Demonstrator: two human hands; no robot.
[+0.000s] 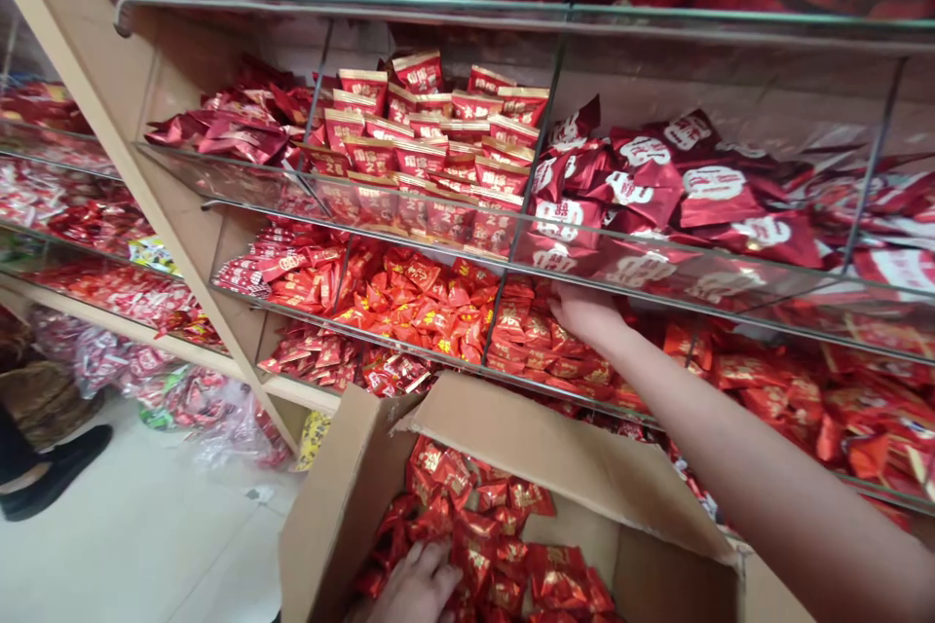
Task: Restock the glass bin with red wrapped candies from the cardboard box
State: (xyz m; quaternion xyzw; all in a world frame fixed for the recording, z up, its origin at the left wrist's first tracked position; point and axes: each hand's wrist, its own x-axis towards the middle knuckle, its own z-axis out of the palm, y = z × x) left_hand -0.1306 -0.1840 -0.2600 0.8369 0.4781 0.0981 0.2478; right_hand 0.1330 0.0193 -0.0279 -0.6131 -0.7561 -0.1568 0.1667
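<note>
An open cardboard box [511,438] at the bottom centre holds red wrapped candies [504,545]. Down in the box, my left hand [420,584] rests on these candies with its fingers curled; whether it grips any is hidden. My right hand [584,311] reaches into a middle shelf compartment, over a pile of red packets [537,336]. Its fingertips are hidden beneath the shelf above, so what it touches cannot be made out.
Glass shelf fronts [438,243] run across the view, with red packets behind them. A wooden upright [157,195] stands at left. Bagged candies [211,409] and a person's black shoe [58,472] are on the pale floor.
</note>
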